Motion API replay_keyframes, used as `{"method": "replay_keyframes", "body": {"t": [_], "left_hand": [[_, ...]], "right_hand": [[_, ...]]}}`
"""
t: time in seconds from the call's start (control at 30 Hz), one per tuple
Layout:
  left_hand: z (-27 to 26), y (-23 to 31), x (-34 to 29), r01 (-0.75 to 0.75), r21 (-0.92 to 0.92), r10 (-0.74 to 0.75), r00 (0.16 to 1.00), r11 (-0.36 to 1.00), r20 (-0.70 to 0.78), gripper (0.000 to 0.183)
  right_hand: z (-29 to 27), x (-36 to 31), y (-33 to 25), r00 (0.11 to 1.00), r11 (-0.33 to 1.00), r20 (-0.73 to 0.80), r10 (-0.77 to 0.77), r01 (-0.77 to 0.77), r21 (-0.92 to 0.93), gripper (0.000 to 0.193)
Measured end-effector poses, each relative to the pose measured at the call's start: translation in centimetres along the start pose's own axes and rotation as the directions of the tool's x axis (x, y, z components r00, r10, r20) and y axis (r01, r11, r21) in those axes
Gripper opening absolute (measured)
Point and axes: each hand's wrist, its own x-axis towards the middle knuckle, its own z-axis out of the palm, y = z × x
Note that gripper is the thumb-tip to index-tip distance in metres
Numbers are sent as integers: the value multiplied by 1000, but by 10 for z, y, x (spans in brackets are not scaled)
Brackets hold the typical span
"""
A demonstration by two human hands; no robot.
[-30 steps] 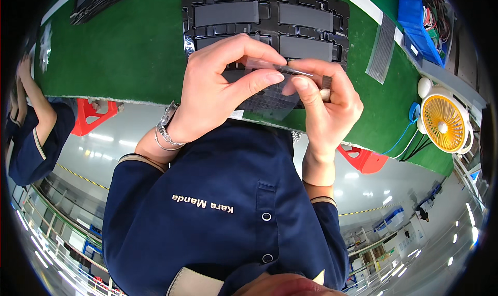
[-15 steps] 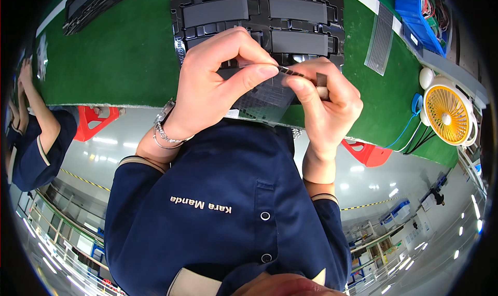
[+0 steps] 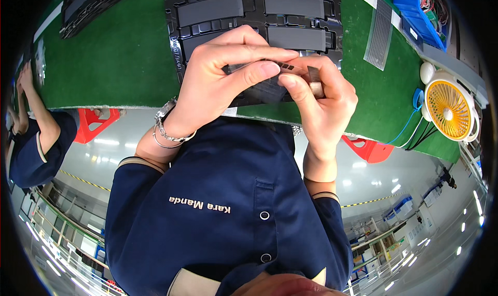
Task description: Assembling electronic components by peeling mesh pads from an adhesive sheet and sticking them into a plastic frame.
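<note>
My left hand, with a metal watch and bracelet at its wrist, pinches a clear film sheet between thumb and forefinger. A row of small black pieces shows along the film's upper edge, between my two hands. Opposite, my right hand has its thumb and forefinger closed at the other end of that edge. A small dark strip sticks up from among my right fingers, its lower end hidden. Just beyond my hands lies a black moulded tray with grey, slightly curved flat parts in its recesses.
On the green tabletop, a sheet with dark stripes lies to the right. A blue bin of cables and a yellow-and-white fan stand farther right. More black trays sit far left; another person is at the left.
My fingertips have shifted at the film's upper edge, and the row of black pieces has turned more toward view. The film hangs less spread out below my hands.
</note>
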Motion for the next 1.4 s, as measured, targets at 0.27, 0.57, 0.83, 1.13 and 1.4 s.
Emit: {"method": "replay_keyframes", "body": {"t": [0.27,0.57,0.83,1.13,1.4], "left_hand": [[8,1,1,19,-117,-25,998,993,-59,16],[9,-2,3,4,-93,-14,995,996,-100,13],[9,-7,3,-94,-6,92,989,996,-114,11],[12,-5,2,-144,41,149,978,989,-149,12],[13,-4,-2,-157,81,167,977,984,-132,12]], "right_hand": [[-1,0,2,998,999,-48,-42,42,-4,15],[-9,3,-3,984,947,33,-175,178,-266,6],[-6,4,-2,977,938,37,-209,211,-276,7],[-6,1,-3,984,952,28,-174,176,-249,7],[-8,1,-7,989,953,38,-143,148,-264,10]]}}
